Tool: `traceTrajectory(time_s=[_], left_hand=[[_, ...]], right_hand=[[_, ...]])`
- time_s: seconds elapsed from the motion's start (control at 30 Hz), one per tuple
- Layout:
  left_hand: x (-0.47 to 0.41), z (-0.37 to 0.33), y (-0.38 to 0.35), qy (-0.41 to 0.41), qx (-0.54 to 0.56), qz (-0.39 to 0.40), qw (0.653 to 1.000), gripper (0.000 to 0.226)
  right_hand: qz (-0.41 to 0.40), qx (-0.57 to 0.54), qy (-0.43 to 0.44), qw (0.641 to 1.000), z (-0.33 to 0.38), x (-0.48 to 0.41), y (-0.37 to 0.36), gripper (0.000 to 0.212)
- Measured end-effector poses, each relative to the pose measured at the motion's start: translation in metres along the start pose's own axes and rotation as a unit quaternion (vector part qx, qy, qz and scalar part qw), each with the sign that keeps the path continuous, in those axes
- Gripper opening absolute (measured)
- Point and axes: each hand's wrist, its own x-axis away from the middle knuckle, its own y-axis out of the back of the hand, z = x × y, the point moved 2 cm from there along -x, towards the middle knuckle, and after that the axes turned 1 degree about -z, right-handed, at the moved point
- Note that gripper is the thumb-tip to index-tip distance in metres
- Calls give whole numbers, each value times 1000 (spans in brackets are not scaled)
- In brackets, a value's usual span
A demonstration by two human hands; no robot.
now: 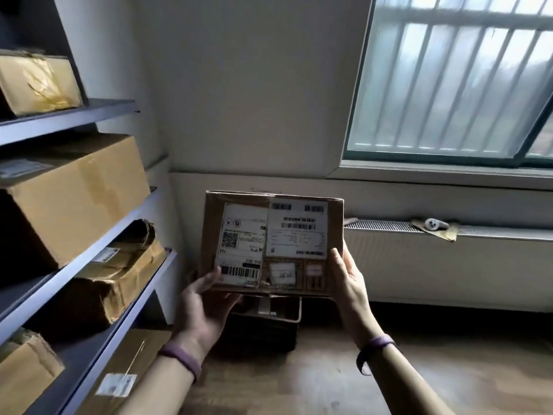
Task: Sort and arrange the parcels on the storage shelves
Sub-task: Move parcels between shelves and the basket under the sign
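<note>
Held parcel: I see a small cardboard box [273, 244] lifted in mid-air in front of me, its labelled face turned toward the camera, well clear of the shelves on the left
Labels: two white shipping labels [296, 229] with barcodes cover most of that face; they read upside down from my view, the print too blurred to make out
Left hand: my left hand [203, 307] cups the box's lower left corner, thumb lying over the front face near a barcode, fingers tucked underneath and out of sight
Right hand: my right hand [347, 280] clasps the lower right edge, thumb pressed on the front, the other fingers wrapped behind the box
Wrists: a purple band [179, 359] sits on each wrist
Shelves: dark metal shelving [89, 115] runs along the left wall
Upper shelf: a tape-wrapped parcel [36, 82]
Next shelf: a large plain carton [77, 199] filling its tier
Third shelf: a crumpled, dented parcel [116, 274]
Lowest tiers: another box corner [24, 372] at far left, and a flat parcel [125, 372] with a white label below
Floor: a dark open crate [263, 324] stands directly under the held box on the wooden floor
Right wall: a radiator [449, 265] under a barred window [449, 79], with a small pale object [435, 224] lying on brown wrapping on its top
</note>
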Motion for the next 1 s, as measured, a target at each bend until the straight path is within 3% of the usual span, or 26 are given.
traceTrajectory(time_s=[0.07, 0.23, 0.4, 0.5, 0.63, 1.0], left_hand=[[-49, 5, -13, -7, -7, -21, 1000, 68], [-173, 12, -50, -2, 24, -27, 999, 23], [-276, 7, -77, 6, 36, -29, 999, 28], [-333, 5, -83, 23, 48, -35, 998, 43], [-409, 7, -83, 42, 41, -34, 998, 31], [-618, 43, -75, 167, 21, -102, 980, 53]], right_hand=[[5, 7, 1, 1000, -24, -46, 7, 47], [19, -13, 1, 1000, -75, -162, 18, 45], [16, -28, -28, 999, -112, -261, 17, 44], [13, -30, -51, 998, -138, -311, 13, 45], [7, -24, -104, 994, -184, -373, 8, 43], [-40, 43, -272, 961, -340, -523, 11, 28]])
